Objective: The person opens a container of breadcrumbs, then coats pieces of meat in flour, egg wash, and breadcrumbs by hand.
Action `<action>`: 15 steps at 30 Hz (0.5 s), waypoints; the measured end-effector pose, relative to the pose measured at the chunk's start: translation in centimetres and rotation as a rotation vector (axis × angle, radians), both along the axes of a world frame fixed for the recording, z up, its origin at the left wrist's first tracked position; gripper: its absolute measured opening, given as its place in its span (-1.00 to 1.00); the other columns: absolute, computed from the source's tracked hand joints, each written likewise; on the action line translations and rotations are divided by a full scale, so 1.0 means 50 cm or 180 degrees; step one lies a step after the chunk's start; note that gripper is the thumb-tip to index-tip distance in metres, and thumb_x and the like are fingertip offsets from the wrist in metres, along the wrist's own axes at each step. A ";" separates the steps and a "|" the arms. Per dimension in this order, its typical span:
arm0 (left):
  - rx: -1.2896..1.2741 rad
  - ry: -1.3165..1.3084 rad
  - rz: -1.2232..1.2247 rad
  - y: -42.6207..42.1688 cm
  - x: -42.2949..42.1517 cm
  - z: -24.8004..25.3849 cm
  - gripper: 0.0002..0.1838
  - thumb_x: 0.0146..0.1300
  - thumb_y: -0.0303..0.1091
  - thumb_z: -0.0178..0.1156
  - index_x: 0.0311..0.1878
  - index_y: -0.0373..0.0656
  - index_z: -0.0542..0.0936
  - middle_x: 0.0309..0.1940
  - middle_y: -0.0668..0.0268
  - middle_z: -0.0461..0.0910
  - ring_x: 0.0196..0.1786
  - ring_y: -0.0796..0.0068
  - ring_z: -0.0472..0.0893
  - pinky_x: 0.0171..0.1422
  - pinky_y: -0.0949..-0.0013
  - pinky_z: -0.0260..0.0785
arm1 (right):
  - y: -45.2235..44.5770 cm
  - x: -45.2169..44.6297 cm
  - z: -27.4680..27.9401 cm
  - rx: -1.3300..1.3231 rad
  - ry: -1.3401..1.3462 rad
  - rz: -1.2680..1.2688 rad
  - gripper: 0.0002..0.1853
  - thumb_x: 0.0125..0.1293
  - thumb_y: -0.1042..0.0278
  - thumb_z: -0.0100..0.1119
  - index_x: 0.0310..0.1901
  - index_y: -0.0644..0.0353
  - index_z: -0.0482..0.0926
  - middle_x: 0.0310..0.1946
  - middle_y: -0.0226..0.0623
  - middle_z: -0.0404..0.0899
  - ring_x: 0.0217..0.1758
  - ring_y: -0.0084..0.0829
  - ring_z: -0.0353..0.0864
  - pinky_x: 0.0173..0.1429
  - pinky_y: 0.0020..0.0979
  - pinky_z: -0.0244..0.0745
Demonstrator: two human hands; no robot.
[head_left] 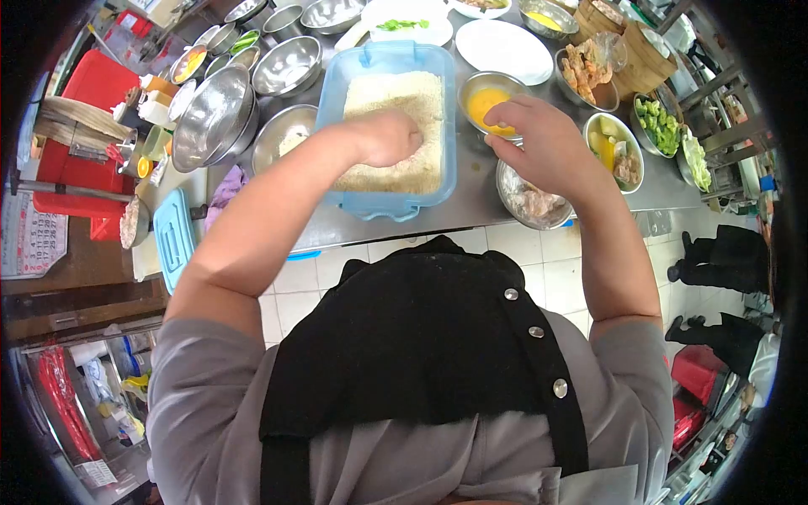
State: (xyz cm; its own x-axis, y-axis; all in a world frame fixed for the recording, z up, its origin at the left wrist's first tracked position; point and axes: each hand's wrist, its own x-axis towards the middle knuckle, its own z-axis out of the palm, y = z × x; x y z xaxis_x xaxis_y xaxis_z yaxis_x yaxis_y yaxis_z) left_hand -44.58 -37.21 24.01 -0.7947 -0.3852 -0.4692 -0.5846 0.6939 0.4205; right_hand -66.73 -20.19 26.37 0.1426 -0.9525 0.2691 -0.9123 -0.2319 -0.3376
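Note:
My left hand [387,139] is closed, pressed down in the pale crumbs [412,94] that fill a blue plastic tub [449,126]; what its fingers hold, if anything, is hidden. Over the bowl of beaten egg [484,103] hangs my right hand [530,139], its thumb and fingers apart and nothing visible between them. Just below that hand, partly covered by it, a metal bowl [539,210] holds pale raw pieces.
Metal bowls [288,66] crowd the left side. White plates [501,50] stand at the back. Bowls of meat [587,71] and green vegetables [661,124] are on the right. A blue lid [174,236] lies at the left edge. Two people [728,257] stand at far right.

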 end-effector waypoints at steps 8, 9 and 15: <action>-0.0019 0.0164 0.0435 0.057 -0.004 0.007 -0.59 0.43 -0.14 -0.06 -0.18 -0.28 0.66 -0.24 0.09 0.71 -0.17 0.18 0.67 0.02 0.17 0.49 | 0.000 0.003 -0.012 -0.0100 0.0033 0.0118 -0.81 0.26 0.27 0.29 -0.18 0.18 0.60 -0.20 -0.15 0.63 -0.06 -0.04 0.63 -0.01 -0.09 0.53; -0.0189 0.0171 0.0397 0.074 -0.001 -0.010 -0.58 0.44 -0.13 -0.06 -0.15 -0.28 0.68 -0.19 0.05 0.73 -0.13 0.12 0.69 0.06 0.14 0.50 | 0.003 0.007 -0.017 -0.0053 -0.0012 0.0169 -0.81 0.27 0.27 0.29 -0.18 0.18 0.60 -0.20 -0.15 0.63 -0.06 -0.04 0.63 -0.01 -0.09 0.53; -0.0055 0.0544 0.0566 -0.024 0.014 -0.009 -0.49 0.40 0.00 0.17 0.16 -0.26 0.58 -0.06 0.07 0.69 -0.02 0.18 0.66 0.20 0.16 0.45 | 0.014 0.009 -0.015 0.0001 -0.0152 0.0106 -0.81 0.27 0.27 0.28 -0.17 0.17 0.61 -0.20 -0.15 0.63 -0.07 -0.04 0.63 -0.01 -0.09 0.54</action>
